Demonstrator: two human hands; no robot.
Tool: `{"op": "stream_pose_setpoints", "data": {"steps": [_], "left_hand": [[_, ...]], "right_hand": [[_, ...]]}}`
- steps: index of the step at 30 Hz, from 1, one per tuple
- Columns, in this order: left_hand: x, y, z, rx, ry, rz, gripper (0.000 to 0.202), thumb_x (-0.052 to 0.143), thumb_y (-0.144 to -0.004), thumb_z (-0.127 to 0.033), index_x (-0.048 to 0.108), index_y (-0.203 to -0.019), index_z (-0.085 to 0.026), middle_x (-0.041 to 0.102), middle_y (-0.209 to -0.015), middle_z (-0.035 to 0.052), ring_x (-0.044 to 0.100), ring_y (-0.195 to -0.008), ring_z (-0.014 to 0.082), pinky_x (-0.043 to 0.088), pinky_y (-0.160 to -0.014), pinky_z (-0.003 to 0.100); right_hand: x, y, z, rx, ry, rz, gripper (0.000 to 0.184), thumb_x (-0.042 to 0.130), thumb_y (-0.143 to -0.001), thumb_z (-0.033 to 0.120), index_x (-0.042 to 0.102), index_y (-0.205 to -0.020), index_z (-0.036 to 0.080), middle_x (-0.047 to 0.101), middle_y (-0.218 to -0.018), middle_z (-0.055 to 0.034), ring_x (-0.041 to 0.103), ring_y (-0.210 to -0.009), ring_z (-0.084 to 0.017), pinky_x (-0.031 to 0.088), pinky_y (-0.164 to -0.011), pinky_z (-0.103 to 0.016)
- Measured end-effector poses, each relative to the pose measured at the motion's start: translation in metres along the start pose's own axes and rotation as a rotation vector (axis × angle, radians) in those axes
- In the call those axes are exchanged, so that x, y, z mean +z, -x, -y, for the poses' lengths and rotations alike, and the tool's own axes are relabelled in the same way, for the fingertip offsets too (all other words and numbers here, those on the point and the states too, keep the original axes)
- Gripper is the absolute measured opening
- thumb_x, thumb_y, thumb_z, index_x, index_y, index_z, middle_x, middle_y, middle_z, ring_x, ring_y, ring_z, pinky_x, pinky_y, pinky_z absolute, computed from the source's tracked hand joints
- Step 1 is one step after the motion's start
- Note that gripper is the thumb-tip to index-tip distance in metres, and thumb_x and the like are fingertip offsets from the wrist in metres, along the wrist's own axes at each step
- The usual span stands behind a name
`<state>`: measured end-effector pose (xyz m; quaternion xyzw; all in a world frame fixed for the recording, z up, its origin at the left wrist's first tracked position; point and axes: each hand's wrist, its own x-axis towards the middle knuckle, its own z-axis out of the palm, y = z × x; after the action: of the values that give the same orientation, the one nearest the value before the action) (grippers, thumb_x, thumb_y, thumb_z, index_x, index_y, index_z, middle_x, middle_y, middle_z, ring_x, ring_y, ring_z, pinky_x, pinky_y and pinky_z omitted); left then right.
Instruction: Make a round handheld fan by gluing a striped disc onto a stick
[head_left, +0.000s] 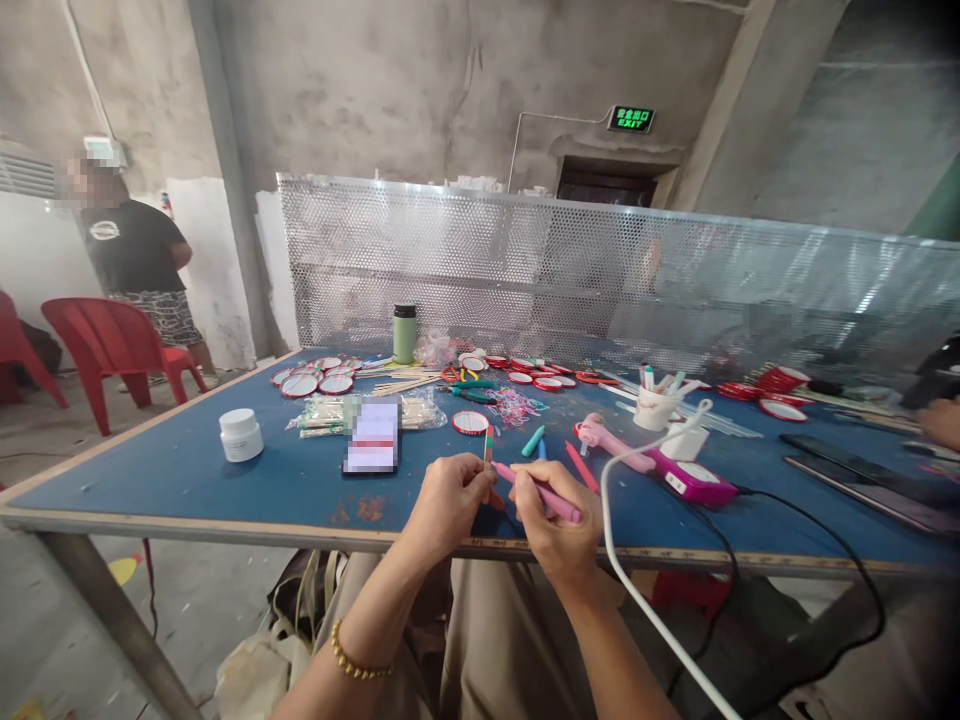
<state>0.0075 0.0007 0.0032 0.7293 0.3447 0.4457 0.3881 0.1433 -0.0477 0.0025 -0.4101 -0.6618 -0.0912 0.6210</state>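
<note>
Near the front edge of the blue table, my left hand [448,502] pinches a narrow wooden stick [489,446] with green and orange-red colour on it, standing roughly upright. My right hand [561,525] is closed around a pink marker pen [556,502], its tip pointing left at the stick; whether the tip touches cannot be made out. Just beyond my hands lie a teal marker [533,440], a blue marker [542,447] and a red marker [581,466]. A round red-rimmed disc [470,424] lies behind the stick.
A phone [373,436] and white jar [241,436] stand left. To the right are a pink handheld device [615,445], a magenta box [694,480] with cables, and a white cup [655,408] of pens. A green bottle [404,333] stands behind, before a perforated metal screen [450,260].
</note>
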Motion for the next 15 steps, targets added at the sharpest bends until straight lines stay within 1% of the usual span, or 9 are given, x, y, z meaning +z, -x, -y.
{"op": "stream_pose_setpoints", "data": {"steps": [5,11,13,15], "left_hand": [[0.0000,-0.0014,0.0034,0.013,-0.027,-0.015,0.031,0.050,-0.088,-0.031,0.062,-0.062,-0.018,0.063,-0.053,-0.0010,0.059,-0.054,0.0135,0.041,-0.060,0.023],[0.0006,-0.0016,0.0041,0.016,-0.020,-0.021,0.029,0.051,-0.086,-0.029,0.062,-0.062,-0.018,0.065,-0.055,-0.0009,0.058,-0.053,0.0126,0.039,-0.057,0.022],[0.0001,-0.0012,0.0030,0.009,-0.008,-0.015,0.029,0.051,-0.086,-0.030,0.061,-0.062,-0.018,0.067,-0.057,0.0000,0.058,-0.052,0.0124,0.039,-0.057,0.022],[-0.0005,-0.0009,0.0018,-0.008,0.011,-0.010,0.030,0.051,-0.087,-0.032,0.060,-0.061,-0.018,0.069,-0.060,0.0014,0.057,-0.051,0.0121,0.039,-0.056,0.022]], "right_hand": [[0.0012,0.0011,-0.0024,-0.053,0.027,0.038,0.010,0.056,-0.092,0.017,0.064,-0.086,0.021,0.069,-0.071,0.0021,0.064,-0.057,-0.011,0.051,-0.058,-0.022],[0.0004,0.0002,-0.0005,-0.073,0.054,0.054,0.010,0.058,-0.091,0.017,0.065,-0.085,0.020,0.070,-0.071,0.0019,0.064,-0.059,-0.012,0.050,-0.058,-0.022],[0.0006,0.0010,-0.0015,-0.039,0.022,0.037,0.011,0.057,-0.091,0.018,0.066,-0.085,0.020,0.069,-0.070,0.0016,0.064,-0.058,-0.012,0.050,-0.057,-0.022],[0.0014,0.0025,-0.0035,0.030,-0.036,-0.026,0.012,0.057,-0.092,0.020,0.066,-0.085,0.019,0.068,-0.070,0.0006,0.064,-0.057,-0.012,0.050,-0.056,-0.023]]}}
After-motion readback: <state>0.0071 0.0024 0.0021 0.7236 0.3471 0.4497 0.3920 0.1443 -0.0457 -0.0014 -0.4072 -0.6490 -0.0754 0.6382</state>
